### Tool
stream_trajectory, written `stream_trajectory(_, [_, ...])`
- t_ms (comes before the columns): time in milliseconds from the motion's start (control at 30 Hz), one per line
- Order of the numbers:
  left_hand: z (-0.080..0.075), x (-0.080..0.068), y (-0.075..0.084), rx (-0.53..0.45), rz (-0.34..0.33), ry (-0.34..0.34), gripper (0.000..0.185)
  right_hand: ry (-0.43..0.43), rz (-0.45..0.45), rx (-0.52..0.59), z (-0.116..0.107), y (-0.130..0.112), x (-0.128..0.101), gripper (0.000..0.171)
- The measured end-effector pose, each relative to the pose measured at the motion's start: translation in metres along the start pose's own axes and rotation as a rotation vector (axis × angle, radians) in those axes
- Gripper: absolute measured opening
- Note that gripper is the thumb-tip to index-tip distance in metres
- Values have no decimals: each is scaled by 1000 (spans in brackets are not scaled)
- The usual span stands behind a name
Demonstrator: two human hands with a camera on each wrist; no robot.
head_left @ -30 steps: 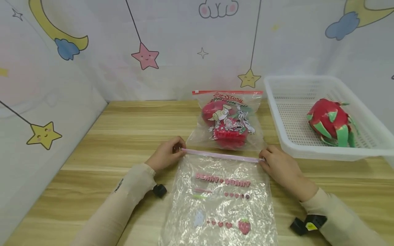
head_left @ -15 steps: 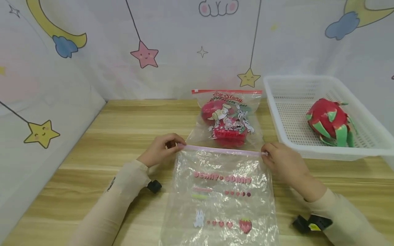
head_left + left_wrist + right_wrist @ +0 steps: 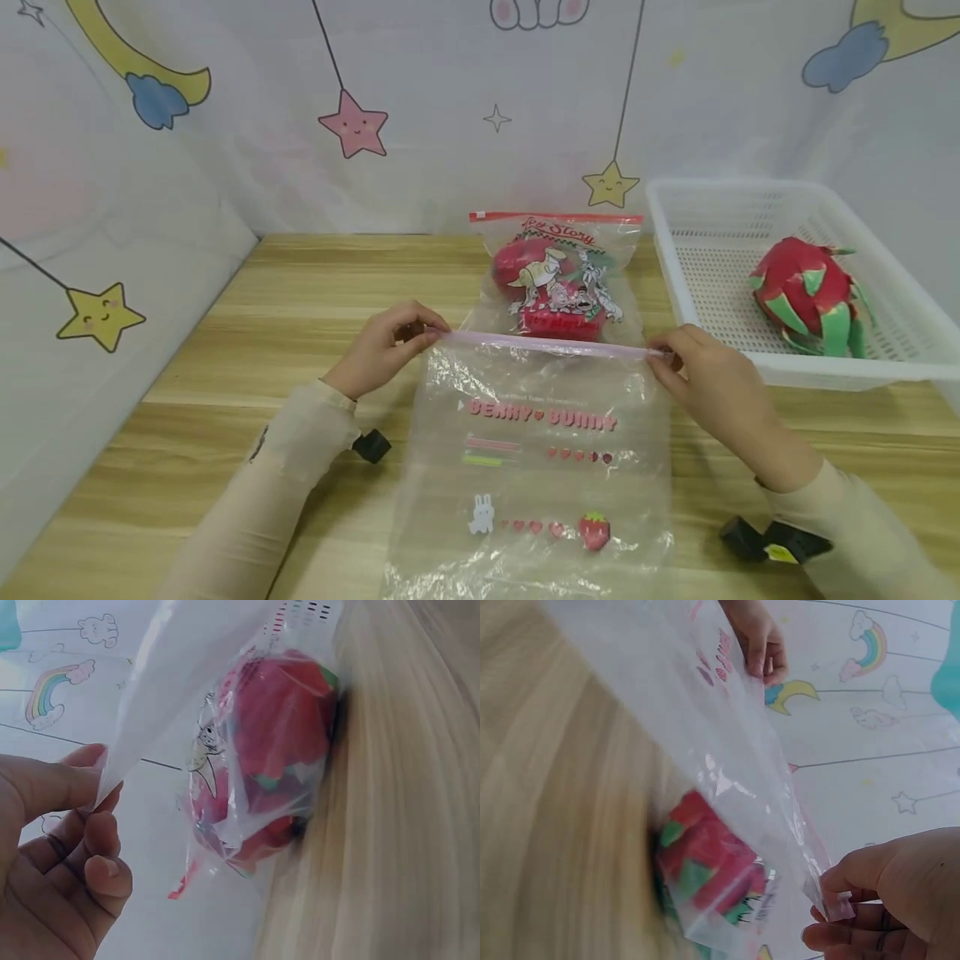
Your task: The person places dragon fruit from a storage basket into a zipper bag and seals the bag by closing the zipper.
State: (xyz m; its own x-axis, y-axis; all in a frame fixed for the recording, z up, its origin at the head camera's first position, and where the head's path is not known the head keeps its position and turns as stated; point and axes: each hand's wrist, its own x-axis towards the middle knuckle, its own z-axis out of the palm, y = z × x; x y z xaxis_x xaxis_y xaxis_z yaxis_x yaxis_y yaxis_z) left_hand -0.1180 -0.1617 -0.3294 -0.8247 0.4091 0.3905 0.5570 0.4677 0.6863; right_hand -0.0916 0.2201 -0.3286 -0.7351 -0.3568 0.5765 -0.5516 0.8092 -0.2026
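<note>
A clear zip bag (image 3: 536,467) with pink lettering and a pink zip strip lies on the wooden table (image 3: 300,300). My left hand (image 3: 390,346) pinches the strip's left corner, and my right hand (image 3: 701,379) pinches its right corner. The strip is stretched between them, lifted a little off the table. In the left wrist view the left hand (image 3: 60,855) holds the bag's corner (image 3: 112,776). The right wrist view shows the right hand (image 3: 889,900) pinching the other corner (image 3: 829,900). Behind stands a sealed printed bag (image 3: 558,279) with red fruit inside.
A white plastic basket (image 3: 720,225) stands at the back right with a red-and-green dragon fruit (image 3: 806,296) in it. Curtain walls with stars and moons close the left and back sides.
Both hands have raised the pink zip strip and moved it a little away from me, toward the sealed bag. The lower part of the bag still lies flat.
</note>
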Motion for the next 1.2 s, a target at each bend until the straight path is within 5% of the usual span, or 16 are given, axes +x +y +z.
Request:
stream_trajectory(200, [-6,4,16,-34,74,21,14,96,-14,-24,-15,1,5,20])
stream_trajectory(633, [-18,16,45,131,186,96,16,196,-11,-28,-39,-2,22,25])
stream_trajectory(1000, [-28,25,68,119,236,232,14,295,1,-44,-58,-6,38,23])
stream_trajectory(1200, [-37,25,87,127,332,338,13,445,-5,26,-66,-13,46,15])
